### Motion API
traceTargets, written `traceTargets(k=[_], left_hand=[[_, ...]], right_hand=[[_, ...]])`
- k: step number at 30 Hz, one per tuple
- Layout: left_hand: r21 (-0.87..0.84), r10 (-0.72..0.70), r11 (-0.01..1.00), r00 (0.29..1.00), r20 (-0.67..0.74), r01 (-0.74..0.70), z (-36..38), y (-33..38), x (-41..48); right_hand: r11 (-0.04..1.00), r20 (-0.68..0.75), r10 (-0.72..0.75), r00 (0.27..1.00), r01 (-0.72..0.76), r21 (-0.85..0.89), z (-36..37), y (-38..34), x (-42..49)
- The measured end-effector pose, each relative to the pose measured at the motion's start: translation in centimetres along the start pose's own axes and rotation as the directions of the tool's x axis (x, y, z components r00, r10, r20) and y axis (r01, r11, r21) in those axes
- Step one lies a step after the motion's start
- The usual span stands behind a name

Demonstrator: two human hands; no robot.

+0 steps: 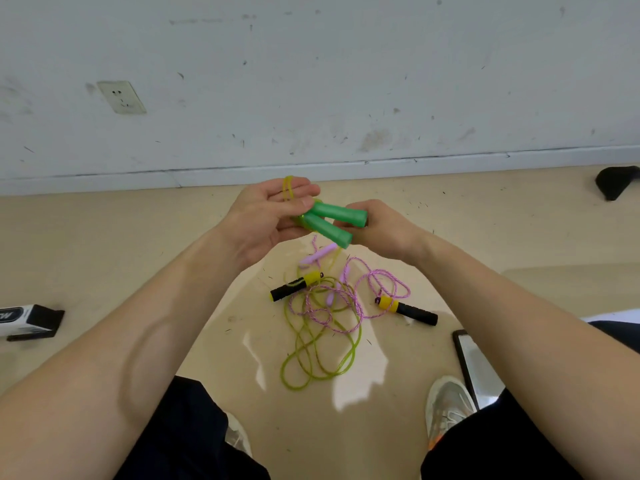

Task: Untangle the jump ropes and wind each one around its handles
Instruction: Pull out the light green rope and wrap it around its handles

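Several stray things sit around the hands. A wall socket is up and left of the left hand. A black-and-white box lies on the floor well below-left of it. A dark lump sits far right of the right hand, what it is, cannot tell. A flat screen device lies well below the right hand, beside a light sneaker; a second sneaker shows by the left forearm.

In the way: a tangle on the floor directly under both hands. The pink rope is looped through the yellow-green rope, strands crossing many times. Two black-and-yellow handles lie at either side of the tangle, one below the left hand, one below the right wrist. Pale purple handles lie just under the hands, partly hidden.

Two green handles are held up between the hands, side by side, splayed slightly toward the right hand. The hands are close together, not touching. The left hand grips the rope ends, thumb pressed on top, with a loop of yellow-green rope over its fingers. The right hand curls round the butt ends; its fingertips are hidden. The rest of that rope hangs down behind the handles into the floor tangle.
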State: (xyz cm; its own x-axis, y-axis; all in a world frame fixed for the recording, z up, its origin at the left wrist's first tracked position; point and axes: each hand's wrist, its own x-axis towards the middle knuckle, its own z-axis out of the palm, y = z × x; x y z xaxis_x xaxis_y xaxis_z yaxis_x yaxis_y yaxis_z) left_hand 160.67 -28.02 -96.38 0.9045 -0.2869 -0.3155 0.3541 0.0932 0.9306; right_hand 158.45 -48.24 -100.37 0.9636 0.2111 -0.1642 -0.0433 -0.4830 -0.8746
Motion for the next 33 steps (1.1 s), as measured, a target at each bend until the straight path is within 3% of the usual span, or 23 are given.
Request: traceTargets(k=[3, 7, 14, 21, 24, 26, 29, 31, 33], left_hand=[[0.097, -0.008, 0.995, 0.996, 0.087, 0.000, -0.2, 0.5, -0.2], [0.258, -0.080, 0.966, 0.971, 0.226, 0.020, -0.5, 0.8, -0.6], [0.603, -0.018, 0.785, 0.968, 0.251, -0.142, -0.2, -0.3, -0.4], [0.826, 0.212, 0.468, 0.947, 0.241, -0.315, 0.1, -1.3, 0.4], [0.873, 0.390, 0.358, 0.902, 0.184, -0.332, 0.0, -1.9, 0.8], [0.866, 0.505, 0.356, 0.852, 0.137, -0.350, 0.1, -2.3, 0.9], [0.842, 0.600, 0.410, 0.799, 0.041, -0.351, 0.4, -2.5, 0.9], [0.797, 0.629, 0.488, 0.776, -0.038, -0.357, 0.5, -2.5, 1.0], [0.729, 0.633, 0.580, 0.764, -0.121, -0.365, 0.8, -2.7, 1.0]], right_hand=[[0.995, 0.166, 0.054, 0.985, -0.038, -0.096, -0.6, 0.0, 0.1], [0.995, 0.326, 0.082, 0.942, -0.056, -0.088, -1.5, 0.2, -0.2], [0.997, 0.179, 0.071, 0.981, -0.068, -0.021, -1.9, -0.1, -0.1], [0.978, 0.076, 0.116, 0.990, -0.127, 0.167, -0.5, -1.6, -0.4], [0.948, 0.038, 0.134, 0.990, -0.139, 0.287, 0.4, -1.6, -0.6], [0.908, 0.037, 0.175, 0.984, -0.176, 0.380, 1.3, -1.6, -0.9], [0.857, 0.146, 0.206, 0.968, -0.251, 0.450, 2.2, -2.1, -1.4], [0.831, 0.190, 0.193, 0.963, -0.263, 0.490, 2.6, -2.4, -1.6], [0.852, 0.132, 0.179, 0.975, -0.221, 0.475, 3.1, -2.7, -1.6]])
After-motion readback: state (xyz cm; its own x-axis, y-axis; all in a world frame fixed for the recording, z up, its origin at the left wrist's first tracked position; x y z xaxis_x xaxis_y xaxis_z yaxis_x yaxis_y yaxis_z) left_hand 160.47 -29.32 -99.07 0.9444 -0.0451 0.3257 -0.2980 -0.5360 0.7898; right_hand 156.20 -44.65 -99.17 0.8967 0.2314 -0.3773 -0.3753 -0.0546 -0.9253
